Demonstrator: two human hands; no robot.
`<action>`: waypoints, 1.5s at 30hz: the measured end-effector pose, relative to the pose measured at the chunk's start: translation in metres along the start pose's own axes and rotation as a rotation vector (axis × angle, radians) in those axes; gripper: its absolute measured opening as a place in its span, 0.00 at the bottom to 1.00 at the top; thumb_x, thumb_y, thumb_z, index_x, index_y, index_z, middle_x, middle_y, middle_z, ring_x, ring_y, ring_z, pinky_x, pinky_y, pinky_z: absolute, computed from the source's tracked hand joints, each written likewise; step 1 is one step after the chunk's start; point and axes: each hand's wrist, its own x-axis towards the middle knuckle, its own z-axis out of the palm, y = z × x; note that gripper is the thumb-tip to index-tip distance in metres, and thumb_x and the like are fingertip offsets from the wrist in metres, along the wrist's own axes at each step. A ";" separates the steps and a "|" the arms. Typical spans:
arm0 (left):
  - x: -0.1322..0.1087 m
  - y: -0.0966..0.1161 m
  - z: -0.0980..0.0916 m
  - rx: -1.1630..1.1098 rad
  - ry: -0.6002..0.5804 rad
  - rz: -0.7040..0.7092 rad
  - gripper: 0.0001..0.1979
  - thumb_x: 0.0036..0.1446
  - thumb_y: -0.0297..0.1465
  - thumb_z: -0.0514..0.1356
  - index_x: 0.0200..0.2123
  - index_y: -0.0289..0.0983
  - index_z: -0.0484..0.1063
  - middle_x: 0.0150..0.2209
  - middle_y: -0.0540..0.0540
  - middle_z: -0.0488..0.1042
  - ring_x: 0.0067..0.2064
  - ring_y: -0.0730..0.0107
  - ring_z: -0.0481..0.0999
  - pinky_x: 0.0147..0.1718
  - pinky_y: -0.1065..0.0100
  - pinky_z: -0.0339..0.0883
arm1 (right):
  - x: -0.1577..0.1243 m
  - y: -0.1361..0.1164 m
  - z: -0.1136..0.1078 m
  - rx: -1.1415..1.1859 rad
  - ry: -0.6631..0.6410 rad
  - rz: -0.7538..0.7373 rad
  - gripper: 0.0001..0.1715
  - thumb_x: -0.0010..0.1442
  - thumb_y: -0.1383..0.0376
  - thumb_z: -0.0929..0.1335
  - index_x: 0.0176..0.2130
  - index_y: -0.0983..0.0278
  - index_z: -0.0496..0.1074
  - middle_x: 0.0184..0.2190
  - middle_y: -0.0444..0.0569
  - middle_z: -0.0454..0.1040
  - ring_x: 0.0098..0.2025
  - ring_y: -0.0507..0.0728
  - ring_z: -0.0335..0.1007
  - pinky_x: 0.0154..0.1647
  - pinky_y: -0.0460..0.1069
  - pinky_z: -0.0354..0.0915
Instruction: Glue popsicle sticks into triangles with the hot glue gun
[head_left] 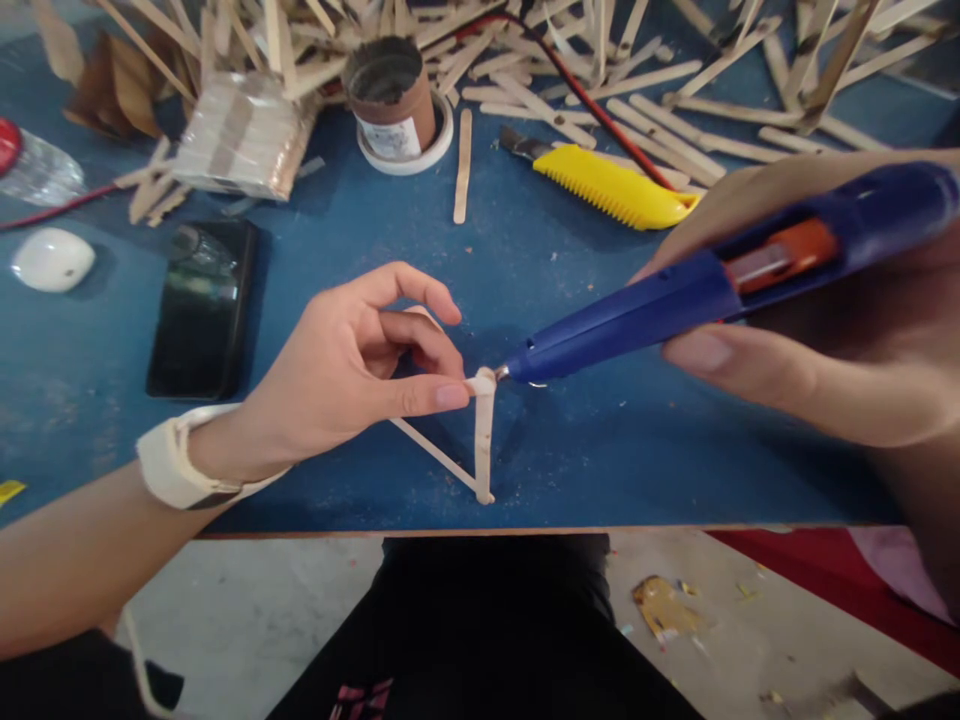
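My left hand, with a pale watch on its wrist, pinches the upper corner of a small frame of wooden sticks between thumb and fingers. Two joined sticks of it show, meeting low near the table's front edge; the rest lies behind my fingers. In my right hand is a blue glue pen with an orange part inside. Its metal tip touches or almost touches the corner beside my left fingertips, and a thin pale strand shows just under the nozzle.
Behind my hands are a black phone, a white oval case, a wrapped stick bundle, a brown pot, a single stick and a yellow cutter. Loose sticks pile along the back, crossed by a red-black cable.
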 end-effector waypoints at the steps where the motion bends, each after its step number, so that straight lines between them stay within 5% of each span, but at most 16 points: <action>1: 0.000 0.000 0.000 0.000 -0.001 0.000 0.21 0.55 0.22 0.77 0.46 0.36 0.71 0.30 0.53 0.84 0.33 0.79 0.82 0.35 0.79 0.75 | 0.000 0.000 0.000 0.000 -0.002 -0.001 0.11 0.63 0.55 0.78 0.37 0.56 0.76 0.35 0.49 0.80 0.30 0.55 0.72 0.25 0.55 0.62; 9: 0.000 -0.001 -0.001 0.049 0.013 0.002 0.22 0.53 0.26 0.79 0.45 0.39 0.72 0.29 0.53 0.83 0.32 0.73 0.83 0.32 0.75 0.75 | -0.001 -0.001 -0.003 -0.025 0.005 0.060 0.12 0.63 0.54 0.78 0.41 0.56 0.79 0.35 0.49 0.79 0.29 0.55 0.69 0.25 0.54 0.62; 20: 0.000 0.001 0.000 0.090 0.031 -0.031 0.25 0.49 0.34 0.82 0.43 0.41 0.73 0.29 0.54 0.81 0.30 0.70 0.82 0.33 0.70 0.77 | 0.000 0.005 -0.001 0.012 0.050 -0.043 0.12 0.61 0.57 0.81 0.42 0.58 0.83 0.32 0.48 0.80 0.27 0.53 0.71 0.24 0.53 0.63; 32: -0.003 -0.006 -0.005 0.026 -0.056 -0.006 0.23 0.55 0.28 0.79 0.48 0.41 0.72 0.34 0.54 0.85 0.33 0.74 0.82 0.32 0.72 0.72 | -0.001 0.005 0.005 0.062 0.077 -0.017 0.12 0.57 0.60 0.80 0.41 0.60 0.83 0.30 0.42 0.80 0.29 0.51 0.74 0.26 0.52 0.64; 45: -0.002 -0.010 -0.004 -0.002 -0.067 0.013 0.22 0.55 0.29 0.79 0.47 0.43 0.72 0.34 0.55 0.85 0.33 0.72 0.81 0.33 0.67 0.70 | -0.006 0.014 0.001 0.076 0.151 0.082 0.20 0.49 0.54 0.84 0.40 0.61 0.88 0.30 0.49 0.83 0.29 0.59 0.78 0.24 0.56 0.65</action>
